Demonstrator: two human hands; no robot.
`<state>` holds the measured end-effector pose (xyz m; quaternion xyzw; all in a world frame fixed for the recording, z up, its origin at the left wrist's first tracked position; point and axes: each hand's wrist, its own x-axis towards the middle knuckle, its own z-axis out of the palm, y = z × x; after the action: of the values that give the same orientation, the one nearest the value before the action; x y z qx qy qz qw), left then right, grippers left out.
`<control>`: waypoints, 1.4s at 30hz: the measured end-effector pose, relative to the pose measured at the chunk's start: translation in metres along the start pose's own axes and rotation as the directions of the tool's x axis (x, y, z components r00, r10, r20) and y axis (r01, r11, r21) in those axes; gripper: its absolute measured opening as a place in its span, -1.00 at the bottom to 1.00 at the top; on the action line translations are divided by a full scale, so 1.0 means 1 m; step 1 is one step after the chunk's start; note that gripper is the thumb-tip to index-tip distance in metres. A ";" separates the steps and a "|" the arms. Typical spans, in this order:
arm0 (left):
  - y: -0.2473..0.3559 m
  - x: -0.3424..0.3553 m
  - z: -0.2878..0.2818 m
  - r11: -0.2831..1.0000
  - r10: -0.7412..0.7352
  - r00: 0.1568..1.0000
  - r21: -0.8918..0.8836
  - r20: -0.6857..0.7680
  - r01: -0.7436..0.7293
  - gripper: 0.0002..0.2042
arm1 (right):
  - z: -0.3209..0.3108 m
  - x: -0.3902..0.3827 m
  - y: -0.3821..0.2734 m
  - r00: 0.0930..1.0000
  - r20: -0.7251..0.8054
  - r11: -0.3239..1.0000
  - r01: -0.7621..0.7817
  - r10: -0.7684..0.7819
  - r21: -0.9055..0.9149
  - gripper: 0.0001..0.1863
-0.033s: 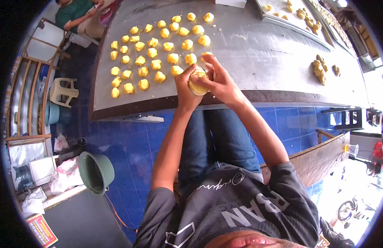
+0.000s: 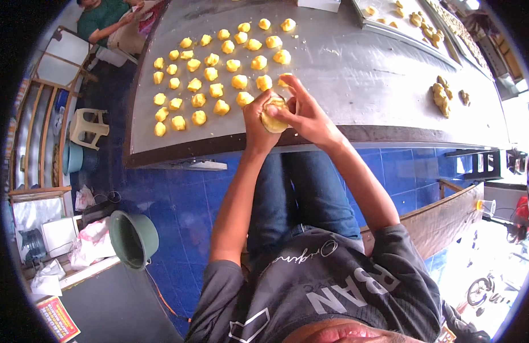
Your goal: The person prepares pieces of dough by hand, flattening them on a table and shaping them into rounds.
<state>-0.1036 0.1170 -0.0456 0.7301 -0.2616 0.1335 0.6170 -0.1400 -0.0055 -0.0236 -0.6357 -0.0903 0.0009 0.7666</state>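
Scuffed, softly shining metal bench top (image 2: 344,80) with a dark, wood-like front edge (image 2: 390,135).
Rough, lumpy dough pieces (image 2: 211,74) sit toward its left edge; beyond that edge stands a smooth plastic stool (image 2: 88,127); below the front edge, glossy tiles (image 2: 390,168) and matt denim trousers (image 2: 322,200).

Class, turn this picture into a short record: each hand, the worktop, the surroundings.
Left hand: cupped around a round, pale-rimmed yellow piece
Right hand: thumb against its yellow face
Metal table: yellow lumps in rough rows, left; brown lumps, right
Floor, left: beige plastic stool
Upper left: person in green shirt
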 end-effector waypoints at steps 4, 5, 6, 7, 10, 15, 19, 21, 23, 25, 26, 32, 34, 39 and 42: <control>0.009 0.006 0.004 0.990 -0.098 0.995 -0.099 0.021 0.099 -0.81 | -0.007 -0.004 -0.004 0.957 0.077 0.814 0.278 -0.279 -0.510 -0.09; 0.011 0.007 0.004 0.985 -0.101 0.994 -0.137 0.038 0.105 -0.80 | -0.005 -0.003 -0.007 0.955 0.077 0.768 0.276 -0.285 -0.577 -0.08; 0.012 0.006 0.004 0.991 -0.110 0.994 -0.067 0.026 0.112 -0.80 | -0.008 -0.003 0.000 0.963 0.054 0.807 0.251 -0.263 -0.535 -0.10; 0.009 0.005 0.003 0.991 -0.111 0.993 -0.065 0.025 0.113 -0.80 | -0.006 -0.003 0.000 0.963 0.056 0.808 0.251 -0.262 -0.533 -0.10; 0.003 0.003 0.001 0.993 -0.095 0.995 -0.075 0.014 0.096 -0.79 | -0.002 -0.001 0.003 0.983 0.043 0.865 0.176 -0.177 -0.471 -0.14; -0.008 0.000 0.002 1.000 0.017 1.000 0.022 -0.019 -0.017 -0.80 | -0.001 0.005 0.016 0.999 -0.012 0.991 0.050 -0.052 -0.123 -0.23; 0.001 0.003 0.004 1.000 0.019 1.000 0.000 -0.013 -0.019 -0.78 | -0.006 0.009 0.013 0.997 -0.062 0.973 0.032 -0.047 -0.227 -0.18; 0.003 0.003 0.002 0.999 0.033 0.999 0.002 -0.025 -0.033 -0.80 | -0.003 0.005 0.001 0.996 -0.045 0.970 -0.088 0.080 -0.228 -0.15; 0.005 0.003 0.002 0.999 0.004 1.000 -0.048 -0.021 -0.005 -0.79 | -0.002 -0.002 -0.009 1.000 -0.008 1.000 -0.012 0.012 -0.019 -0.15; 0.006 0.004 0.003 0.994 -0.034 0.999 -0.102 -0.017 0.032 -0.79 | -0.011 -0.008 -0.012 0.998 0.017 0.981 0.050 -0.054 0.190 -0.14; 0.007 0.007 0.003 0.996 -0.067 0.998 -0.055 0.010 0.067 -0.78 | -0.019 -0.011 -0.011 0.969 0.049 0.946 0.245 -0.241 -0.212 -0.17; 0.002 0.000 0.005 0.968 -0.052 0.998 -0.246 -0.021 0.045 -0.79 | -0.021 -0.007 -0.014 0.899 0.278 0.596 0.434 -0.339 -0.676 -0.48; 0.002 0.001 0.002 0.967 -0.065 0.997 -0.242 0.045 0.074 -0.78 | -0.025 -0.004 -0.019 0.817 0.467 0.374 0.573 -0.340 -0.730 -0.65; -0.007 0.003 -0.002 0.970 -0.094 0.986 -0.211 0.136 0.122 -0.78 | -0.022 -0.002 -0.023 0.784 0.520 0.272 0.611 -0.337 -0.744 -0.69; -0.001 0.003 0.001 0.975 -0.064 0.987 -0.201 0.148 0.093 -0.80 | -0.020 0.002 -0.014 0.868 0.346 0.494 0.490 -0.357 -0.718 -0.51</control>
<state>-0.1008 0.1158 -0.0449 0.6792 -0.2877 0.0294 0.6746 -0.1364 -0.0273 -0.0134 -0.8615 -0.2923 -0.1791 0.3745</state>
